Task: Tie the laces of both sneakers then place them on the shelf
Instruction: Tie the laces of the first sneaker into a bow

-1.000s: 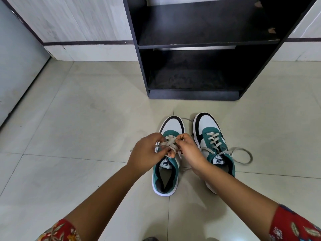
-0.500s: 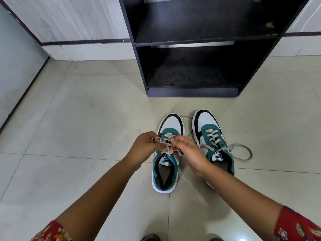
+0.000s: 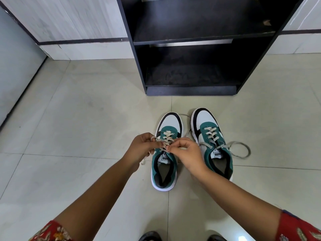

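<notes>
Two green, white and black sneakers stand side by side on the tiled floor, toes toward the shelf. Over the left sneaker (image 3: 165, 164) my left hand (image 3: 143, 149) and my right hand (image 3: 186, 153) meet above its tongue, each pinching a beige lace (image 3: 165, 139) end. One lace tail hangs below my left hand. The right sneaker (image 3: 212, 141) has loose laces, with a loop (image 3: 242, 150) lying on the floor to its right. The black shelf (image 3: 196, 39) stands open just beyond the shoes, both levels empty.
A pale wall with a dark strip runs behind the shelf, and a grey panel (image 3: 15, 66) stands at the left. Two dark shoe tips (image 3: 151, 236) show at the bottom edge. Red patterned sleeves cover my upper arms.
Both hands have drawn slightly nearer to me along the left sneaker's laces, and my fingers have shifted on the lace ends. The sneakers stay where they were.
</notes>
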{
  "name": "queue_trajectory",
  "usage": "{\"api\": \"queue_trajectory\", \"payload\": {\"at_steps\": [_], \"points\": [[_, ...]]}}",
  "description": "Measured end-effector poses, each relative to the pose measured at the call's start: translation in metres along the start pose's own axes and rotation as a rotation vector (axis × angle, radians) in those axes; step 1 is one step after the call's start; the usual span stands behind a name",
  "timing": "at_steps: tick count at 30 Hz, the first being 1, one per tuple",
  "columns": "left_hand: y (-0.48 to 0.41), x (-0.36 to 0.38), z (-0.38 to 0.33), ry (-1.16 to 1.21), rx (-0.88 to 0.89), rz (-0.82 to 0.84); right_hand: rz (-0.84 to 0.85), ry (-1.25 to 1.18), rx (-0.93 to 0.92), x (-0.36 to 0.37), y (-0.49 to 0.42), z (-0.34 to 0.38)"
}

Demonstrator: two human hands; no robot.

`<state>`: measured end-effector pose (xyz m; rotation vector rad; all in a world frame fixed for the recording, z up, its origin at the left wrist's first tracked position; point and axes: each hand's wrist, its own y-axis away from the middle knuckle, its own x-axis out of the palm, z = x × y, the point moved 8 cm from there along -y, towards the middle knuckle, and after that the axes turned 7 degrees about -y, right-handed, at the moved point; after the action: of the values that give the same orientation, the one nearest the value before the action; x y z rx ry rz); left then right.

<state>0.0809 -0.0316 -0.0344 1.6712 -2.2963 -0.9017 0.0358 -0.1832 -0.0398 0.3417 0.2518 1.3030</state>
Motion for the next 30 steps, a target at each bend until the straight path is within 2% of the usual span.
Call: {"api": "queue_trajectory", "payload": {"at_steps": [2,5,7,9,11,13,14,15,17,20,23,26,30], "points": [[0.0,0.005,0.003,0.023,-0.015,0.039,-0.017,-0.079,0.02,-0.002,0.002,0.0],[0.003,0.009,0.008,0.058,-0.042,0.081,-0.07,0.075,-0.039,-0.01,0.001,0.002],[0.002,0.002,0.014,0.111,-0.092,0.019,-0.125,0.11,-0.06,-0.018,0.001,0.002],[0.0,-0.007,0.026,0.178,-0.184,-0.033,-0.14,-0.018,-0.049,-0.027,-0.001,-0.002],[-0.001,-0.004,0.04,0.345,-0.291,0.015,-0.031,-0.273,0.014,-0.023,0.0,-0.007],[-0.001,0.008,0.049,0.561,-0.357,0.075,0.113,-0.584,0.156,-0.008,0.006,-0.011],[-0.001,0.012,0.051,0.632,-0.366,0.078,0.155,-0.662,0.217,-0.003,0.008,-0.013],[-0.003,0.013,0.052,0.667,-0.364,0.064,0.182,-0.642,0.255,0.001,0.009,-0.015],[-0.008,0.005,0.053,0.617,-0.336,-0.001,0.184,-0.339,0.21,-0.002,0.004,-0.016],[-0.013,-0.01,0.051,0.367,-0.271,-0.087,0.183,0.299,-0.135,-0.01,-0.002,0.007],[-0.016,-0.018,0.041,0.1,-0.152,-0.157,0.276,0.841,-0.325,0.002,0.003,0.015],[-0.019,-0.022,0.026,-0.163,0.026,-0.214,0.265,1.014,-0.38,0.006,0.002,0.018],[-0.026,-0.031,0.03,-0.283,0.051,-0.249,0.29,1.093,-0.383,0.009,0.002,0.014]]}}
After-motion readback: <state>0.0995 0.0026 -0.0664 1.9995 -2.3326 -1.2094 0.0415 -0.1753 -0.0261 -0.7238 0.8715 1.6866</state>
